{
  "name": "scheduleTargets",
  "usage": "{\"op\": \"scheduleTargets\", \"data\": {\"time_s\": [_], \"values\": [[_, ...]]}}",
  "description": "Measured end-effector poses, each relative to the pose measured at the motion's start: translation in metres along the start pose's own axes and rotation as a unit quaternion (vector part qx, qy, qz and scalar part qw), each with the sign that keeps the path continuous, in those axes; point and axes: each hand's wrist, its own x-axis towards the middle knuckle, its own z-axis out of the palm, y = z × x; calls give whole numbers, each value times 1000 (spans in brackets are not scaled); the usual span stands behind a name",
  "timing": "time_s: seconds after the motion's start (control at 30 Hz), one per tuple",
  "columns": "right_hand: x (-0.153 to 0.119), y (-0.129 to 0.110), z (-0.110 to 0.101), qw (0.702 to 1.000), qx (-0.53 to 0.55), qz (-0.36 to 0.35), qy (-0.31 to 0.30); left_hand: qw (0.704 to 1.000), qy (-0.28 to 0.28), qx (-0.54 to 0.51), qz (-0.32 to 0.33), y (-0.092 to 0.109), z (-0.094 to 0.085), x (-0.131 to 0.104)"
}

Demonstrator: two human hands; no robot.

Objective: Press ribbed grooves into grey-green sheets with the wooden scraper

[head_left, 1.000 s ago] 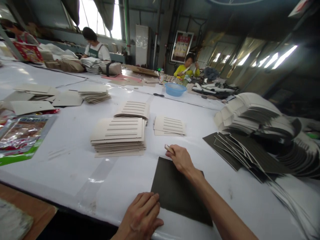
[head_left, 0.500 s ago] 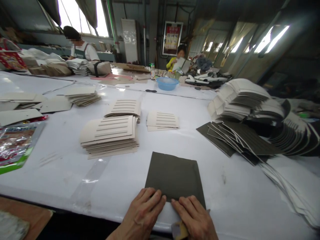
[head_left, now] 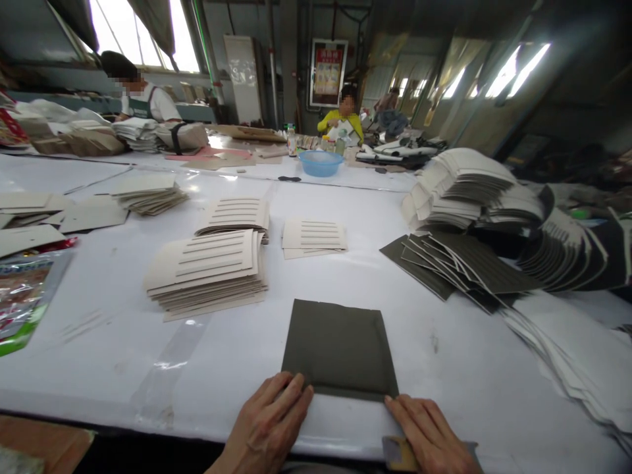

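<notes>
A dark olive square sheet [head_left: 340, 347] lies flat on the white table [head_left: 123, 342] right in front of me. My left hand [head_left: 266, 424] rests palm down at the table's near edge, fingertips pressing the sheet's near left corner. At the sheet's near right corner, my right hand [head_left: 428, 434] touches the edge with its fingertips. A small tan scraper-like tool [head_left: 397, 454] is tucked under its palm. To the left stands a stack of beige slotted cards [head_left: 207, 273].
More slotted card stacks [head_left: 237, 216] [head_left: 313, 237] lie further back. Fanned dark sheets [head_left: 454, 266] and white-backed piles [head_left: 464, 184] fill the right side. A foil packet [head_left: 24, 289] sits far left, a blue bowl [head_left: 320, 162] at the back. Two people work at the far tables.
My right hand drew back from the sheet's far edge to its near right corner, tool still in it. The left hand stayed at the near left corner. The view shifted slightly right.
</notes>
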Motion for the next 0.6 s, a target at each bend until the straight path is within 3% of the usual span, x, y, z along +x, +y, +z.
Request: {"op": "scheduleTargets", "data": {"time_s": [0.13, 0.23, 0.33, 0.43, 0.5, 0.6], "values": [[22, -21, 9, 1000, 7, -25, 12, 999, 30, -18, 11, 20, 19, 22], [35, -33, 15, 999, 9, -35, -7, 1000, 6, -9, 30, 24, 26, 25], [23, -22, 10, 999, -34, -10, -21, 998, -19, 21, 47, 8, 14, 9], [7, -1, -2, 998, -53, 25, -37, 997, 22, 69, 5, -8, -6, -1], [8, 4, -7, 998, -18, 35, -41, 997, 30, 62, -37, -8, -14, 5], [30, -6, -4, 996, 64, 59, -18, 998, 27, -8, -49, 7, -9, 31]]}}
